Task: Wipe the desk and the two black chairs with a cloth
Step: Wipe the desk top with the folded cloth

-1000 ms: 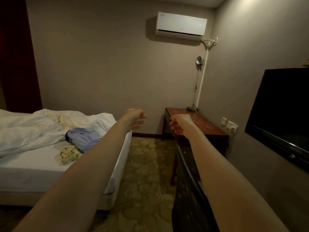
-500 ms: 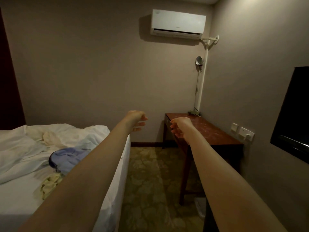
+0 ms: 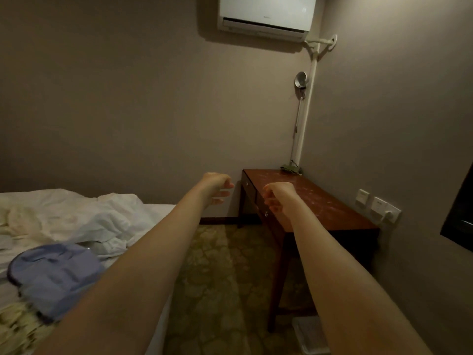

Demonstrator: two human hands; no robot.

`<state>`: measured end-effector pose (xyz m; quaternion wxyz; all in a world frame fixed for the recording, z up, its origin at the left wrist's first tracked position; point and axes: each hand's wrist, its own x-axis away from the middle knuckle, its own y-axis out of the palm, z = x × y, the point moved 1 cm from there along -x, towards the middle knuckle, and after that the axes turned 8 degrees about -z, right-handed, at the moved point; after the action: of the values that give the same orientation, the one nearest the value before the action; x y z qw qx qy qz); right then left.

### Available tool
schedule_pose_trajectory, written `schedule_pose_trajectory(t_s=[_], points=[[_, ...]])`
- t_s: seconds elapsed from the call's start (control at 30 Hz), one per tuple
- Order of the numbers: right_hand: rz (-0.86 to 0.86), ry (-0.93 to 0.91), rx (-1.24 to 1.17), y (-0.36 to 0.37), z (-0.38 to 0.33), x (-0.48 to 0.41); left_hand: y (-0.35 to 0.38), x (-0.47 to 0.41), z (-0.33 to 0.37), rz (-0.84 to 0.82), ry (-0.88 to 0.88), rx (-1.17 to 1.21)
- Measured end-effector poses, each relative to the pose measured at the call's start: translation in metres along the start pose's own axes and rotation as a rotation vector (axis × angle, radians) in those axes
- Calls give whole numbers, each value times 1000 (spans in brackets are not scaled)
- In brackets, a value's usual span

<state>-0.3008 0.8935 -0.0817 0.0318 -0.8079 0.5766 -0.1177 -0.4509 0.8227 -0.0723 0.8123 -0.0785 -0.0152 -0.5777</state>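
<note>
A reddish-brown wooden desk (image 3: 330, 208) stands against the right wall in the far corner; pale dusty marks cover its top. A small dark green cloth-like thing (image 3: 290, 169) lies at its far end by the wall. Both my arms are stretched forward. My left hand (image 3: 217, 187) hangs in the air left of the desk, fingers loosely curled, holding nothing. My right hand (image 3: 277, 194) hovers in front of the desk's near long edge, fingers loosely curled and empty. No black chair is in view.
A bed (image 3: 158, 211) with rumpled white sheets, a blue garment (image 3: 55, 274) and a yellowish cloth (image 3: 15, 326) fills the left. Patterned carpet (image 3: 220, 272) runs between bed and desk. A dark TV (image 3: 460, 216) and wall sockets (image 3: 378, 207) are on the right wall.
The view has moved forward toward the desk; a dark object at the lower right has left the frame and the TV has slid to the right edge. Both hands stay outstretched and empty.
</note>
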Motion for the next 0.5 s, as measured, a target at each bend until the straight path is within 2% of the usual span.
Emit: schedule_pose_trajectory(t_s=[0.5], points=[[27, 42, -70, -47, -11, -212, 53, -219, 32, -31, -32, -2]])
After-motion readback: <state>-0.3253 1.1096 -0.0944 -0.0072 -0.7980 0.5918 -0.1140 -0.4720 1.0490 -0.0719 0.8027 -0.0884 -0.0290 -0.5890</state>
